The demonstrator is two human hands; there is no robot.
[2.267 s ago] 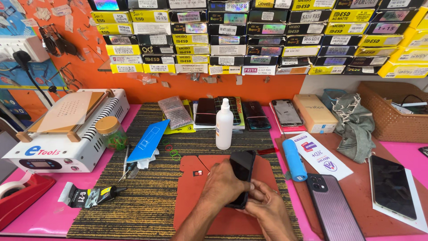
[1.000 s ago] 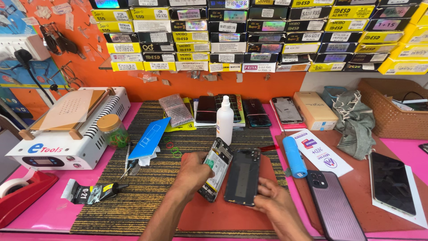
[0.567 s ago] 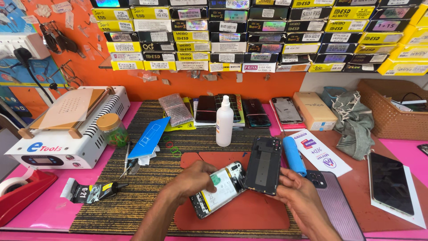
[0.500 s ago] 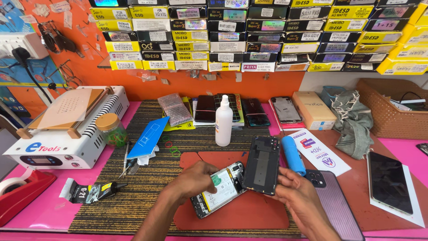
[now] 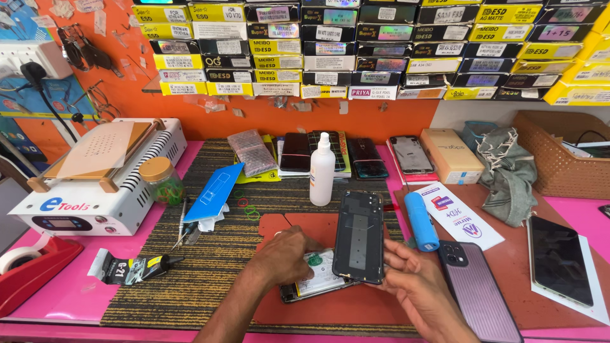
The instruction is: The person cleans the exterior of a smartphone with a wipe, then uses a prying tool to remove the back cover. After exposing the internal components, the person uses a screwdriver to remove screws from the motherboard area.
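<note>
My right hand [image 5: 416, 289] holds up a black phone back cover [image 5: 359, 236], its inner side facing me, tilted almost upright. Under my left hand [image 5: 284, 257] the opened phone body [image 5: 316, 282] lies flat on the red mat [image 5: 330, 308], its white battery and green parts showing; my fingers press down on it. The two pieces are apart, the cover just right of the body.
A white spray bottle [image 5: 322, 169] stands behind the mat. A blue roller [image 5: 422, 221] and a striped phone [image 5: 480, 289] lie to the right, a dark screen [image 5: 560, 259] farther right. Left are a white heating machine [image 5: 95, 181], a glue tube [image 5: 135, 269] and a red tape dispenser [image 5: 28, 273].
The back cover has come off the phone. My right hand lifted it to the right and stood it up, while my left hand laid the body down flat on the mat.
</note>
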